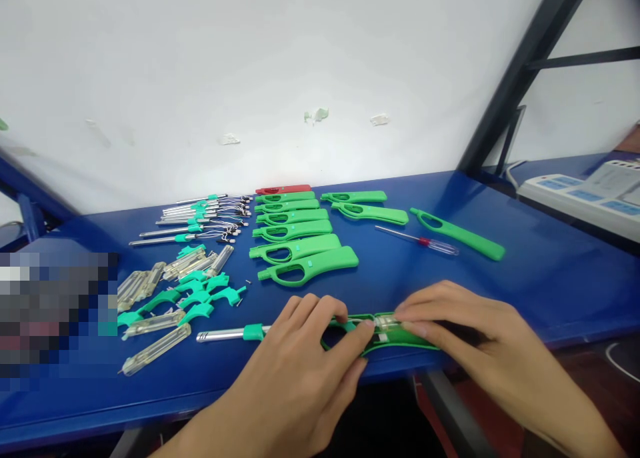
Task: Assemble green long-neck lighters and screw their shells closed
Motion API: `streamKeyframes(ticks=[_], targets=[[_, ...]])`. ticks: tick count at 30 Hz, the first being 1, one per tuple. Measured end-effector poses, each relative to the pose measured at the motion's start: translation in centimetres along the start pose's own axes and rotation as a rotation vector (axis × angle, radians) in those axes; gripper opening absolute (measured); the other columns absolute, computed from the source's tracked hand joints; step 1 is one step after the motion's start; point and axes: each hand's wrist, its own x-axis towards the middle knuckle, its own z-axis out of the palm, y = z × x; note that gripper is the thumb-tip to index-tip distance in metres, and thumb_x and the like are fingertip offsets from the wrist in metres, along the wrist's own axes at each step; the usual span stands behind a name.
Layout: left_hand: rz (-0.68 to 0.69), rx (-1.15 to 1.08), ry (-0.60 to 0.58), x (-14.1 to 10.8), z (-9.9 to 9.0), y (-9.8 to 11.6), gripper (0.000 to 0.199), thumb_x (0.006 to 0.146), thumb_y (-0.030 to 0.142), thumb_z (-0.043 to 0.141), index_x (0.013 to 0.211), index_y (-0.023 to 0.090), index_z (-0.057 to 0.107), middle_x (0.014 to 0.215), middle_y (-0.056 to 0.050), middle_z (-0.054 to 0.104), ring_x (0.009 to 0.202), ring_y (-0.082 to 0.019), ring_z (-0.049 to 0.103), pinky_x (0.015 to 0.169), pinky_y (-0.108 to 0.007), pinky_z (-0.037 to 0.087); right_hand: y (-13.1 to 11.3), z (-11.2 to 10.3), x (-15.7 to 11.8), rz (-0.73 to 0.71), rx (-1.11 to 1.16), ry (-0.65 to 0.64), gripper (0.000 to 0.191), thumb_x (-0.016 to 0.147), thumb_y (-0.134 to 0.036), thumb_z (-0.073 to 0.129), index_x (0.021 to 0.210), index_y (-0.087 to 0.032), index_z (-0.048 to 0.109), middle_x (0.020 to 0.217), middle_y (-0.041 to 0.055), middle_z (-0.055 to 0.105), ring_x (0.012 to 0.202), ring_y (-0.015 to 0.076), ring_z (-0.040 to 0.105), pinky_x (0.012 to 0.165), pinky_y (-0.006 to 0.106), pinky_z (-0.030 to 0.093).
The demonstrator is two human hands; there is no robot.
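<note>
At the front edge of the table lies an open green lighter shell (413,337), hollow side up. A metal lighter tube (225,335) with a teal collar extends from its left end. My left hand (305,361) is closed around the shell's handle-loop end, its thumb and index finger pressing at the inner parts. My right hand (470,325) pinches a clear fuel tank (386,322) that sits partly inside the shell. Fingers hide much of the shell's inside and part of the tank.
Green shell halves (325,265) form a column behind my hands, with a red one (283,189) at the back. A screwdriver (435,245) lies to the right. At left are wired metal tubes (165,233), teal triggers (197,310) and clear tanks (157,349).
</note>
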Motion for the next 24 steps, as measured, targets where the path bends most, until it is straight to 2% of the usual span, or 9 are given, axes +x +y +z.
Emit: streamKeyframes(ticks=[5, 9, 12, 17, 24], targets=[[0.010, 0.011, 0.004, -0.21, -0.05, 0.10, 0.025, 0.112, 0.017, 0.051, 0.135, 0.017, 0.062, 0.115, -0.013, 0.066, 0.095, -0.030, 0.061, 0.083, -0.048, 0.060, 0.05, 0.03, -0.03, 0.015, -0.022, -0.001, 0.015, 0.103, -0.046, 0.078, 0.101, -0.038, 0.090, 0.103, 0.0014, 0.086, 0.094, 0.0237, 0.081, 0.084, 0.034, 0.066], [-0.001, 0.013, 0.001, -0.18, -0.04, 0.23, 0.026, 0.112, 0.017, 0.051, 0.136, 0.017, 0.061, 0.116, -0.012, 0.065, 0.096, -0.029, 0.061, 0.084, -0.047, 0.060, 0.12, -0.29, 0.31, 0.014, -0.062, -0.025, 0.021, 0.102, -0.053, 0.077, 0.107, -0.037, 0.090, 0.109, 0.0034, 0.087, 0.097, 0.0261, 0.083, 0.087, 0.037, 0.068], [0.002, 0.017, -0.002, -0.10, -0.01, 0.20, 0.027, 0.113, 0.017, 0.050, 0.139, 0.017, 0.060, 0.117, -0.013, 0.065, 0.099, -0.030, 0.062, 0.086, -0.047, 0.060, 0.16, -0.45, 0.55, -0.001, -0.065, -0.057, 0.024, 0.102, -0.055, 0.076, 0.104, -0.036, 0.091, 0.108, 0.0035, 0.087, 0.096, 0.0254, 0.083, 0.087, 0.035, 0.068], [0.003, 0.009, -0.001, -0.19, 0.01, 0.08, 0.026, 0.113, 0.017, 0.050, 0.137, 0.016, 0.061, 0.117, -0.013, 0.065, 0.099, -0.030, 0.062, 0.086, -0.047, 0.060, 0.27, -0.31, 0.25, -0.029, -0.076, -0.051, 0.019, 0.105, -0.049, 0.074, 0.105, -0.040, 0.090, 0.108, 0.0000, 0.087, 0.098, 0.0228, 0.082, 0.087, 0.033, 0.066], [0.000, 0.011, -0.010, -0.26, 0.07, 0.15, 0.027, 0.113, 0.017, 0.051, 0.138, 0.016, 0.061, 0.117, -0.013, 0.066, 0.099, -0.030, 0.062, 0.085, -0.048, 0.061, 0.32, -0.07, -0.32, -0.012, -0.081, -0.032, 0.017, 0.106, -0.045, 0.072, 0.108, -0.040, 0.088, 0.111, 0.0006, 0.086, 0.102, 0.0244, 0.081, 0.089, 0.036, 0.066]])
